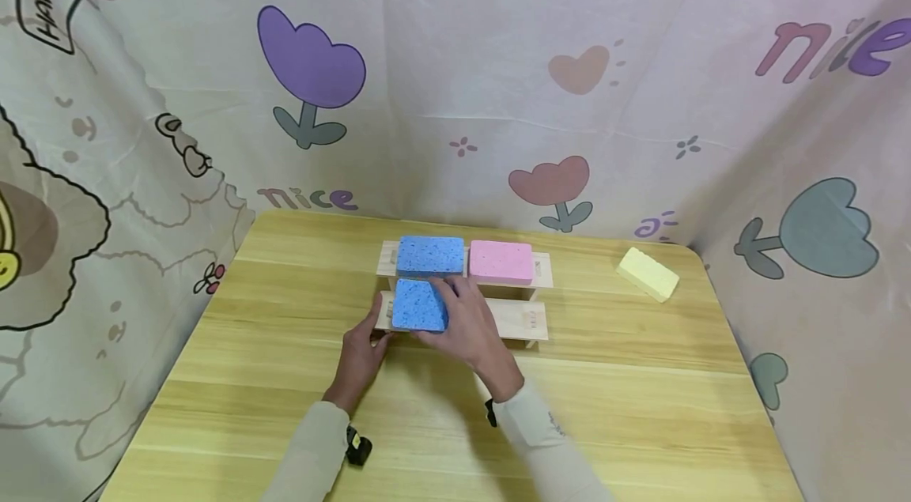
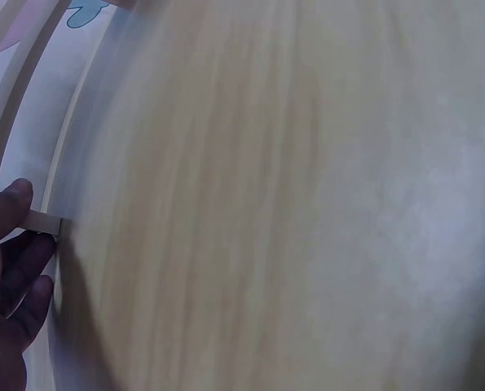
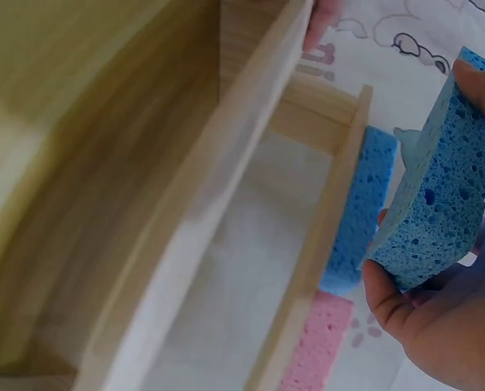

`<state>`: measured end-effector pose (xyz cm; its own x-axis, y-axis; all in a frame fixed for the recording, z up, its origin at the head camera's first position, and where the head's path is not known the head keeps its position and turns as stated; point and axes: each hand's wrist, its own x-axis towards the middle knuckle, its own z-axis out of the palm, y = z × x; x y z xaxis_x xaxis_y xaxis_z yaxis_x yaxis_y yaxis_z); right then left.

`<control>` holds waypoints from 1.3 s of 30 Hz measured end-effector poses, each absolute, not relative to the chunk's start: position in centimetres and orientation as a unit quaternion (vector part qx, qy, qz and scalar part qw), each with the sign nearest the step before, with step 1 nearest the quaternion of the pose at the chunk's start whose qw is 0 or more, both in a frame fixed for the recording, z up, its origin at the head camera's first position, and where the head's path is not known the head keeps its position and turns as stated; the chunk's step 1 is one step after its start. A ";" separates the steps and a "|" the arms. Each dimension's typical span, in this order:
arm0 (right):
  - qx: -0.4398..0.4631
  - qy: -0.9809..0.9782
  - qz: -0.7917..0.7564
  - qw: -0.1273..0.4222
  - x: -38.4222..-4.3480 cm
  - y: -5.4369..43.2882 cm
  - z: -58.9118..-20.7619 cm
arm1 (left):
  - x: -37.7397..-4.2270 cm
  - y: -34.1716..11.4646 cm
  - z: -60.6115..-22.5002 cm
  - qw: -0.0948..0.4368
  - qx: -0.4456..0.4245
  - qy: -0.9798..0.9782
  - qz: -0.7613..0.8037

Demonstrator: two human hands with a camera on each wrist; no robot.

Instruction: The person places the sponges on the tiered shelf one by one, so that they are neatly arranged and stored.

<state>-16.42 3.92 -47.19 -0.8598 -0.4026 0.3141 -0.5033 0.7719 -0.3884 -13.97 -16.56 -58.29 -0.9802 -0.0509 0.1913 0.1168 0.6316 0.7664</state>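
My right hand (image 1: 470,326) grips a blue sponge (image 1: 418,305) by its sides, over the left part of the front, lower step of a small two-step wooden rack (image 1: 518,318). In the right wrist view the fingers and thumb wrap the edges of this sponge (image 3: 446,191), which overlaps none of the rack's boards there. My left hand (image 1: 358,364) pinches the left end of the lower step. Its thumb and fingers lie around a wooden piece (image 2: 42,221) in the left wrist view. A second blue sponge (image 1: 430,255) and a pink sponge (image 1: 501,262) rest side by side on the upper step.
A pale yellow sponge (image 1: 648,274) lies on the wooden table (image 1: 640,375) at the far right. Behind the table hangs a printed cloth (image 1: 455,75) with flowers and hearts, and more cloth covers both sides.
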 end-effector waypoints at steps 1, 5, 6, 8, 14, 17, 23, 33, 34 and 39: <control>0.241 -0.936 0.236 0.101 -16.4 3.8 -47.4 | -14.0 -16.6 -58.3 0.099 -0.019 -0.898 -0.428; 0.238 -0.937 0.239 0.089 -16.4 3.5 -48.3 | -13.9 -16.6 -58.3 0.099 -0.020 -0.899 -0.425; 0.238 -0.937 0.240 0.088 -16.4 3.4 -48.5 | -13.9 -16.6 -58.3 0.098 -0.020 -0.900 -0.425; 0.238 -0.937 0.239 0.087 -16.4 3.2 -49.0 | -13.9 -16.6 -58.3 0.098 -0.022 -0.900 -0.425; 0.236 -0.941 0.229 0.083 -16.6 2.7 -49.9 | -13.9 -16.7 -58.4 0.104 -0.033 -0.897 -0.427; 0.233 -0.944 0.219 0.081 -16.7 2.4 -50.3 | -13.9 -16.7 -58.6 0.108 -0.038 -0.899 -0.423; 0.225 -0.950 0.204 0.076 -16.9 2.0 -51.1 | -13.8 -16.8 -58.7 0.111 -0.037 -0.899 -0.422; 0.205 -0.959 0.190 0.055 -17.5 1.6 -52.5 | -13.9 -16.6 -58.8 0.116 -0.035 -0.896 -0.427; 0.204 -0.959 0.189 0.054 -17.5 1.6 -52.6 | -14.0 -16.6 -58.8 0.116 -0.035 -0.896 -0.428; 0.199 -0.960 0.191 0.048 -17.9 1.5 -52.8 | -14.0 -16.6 -58.6 0.109 -0.032 -0.896 -0.430</control>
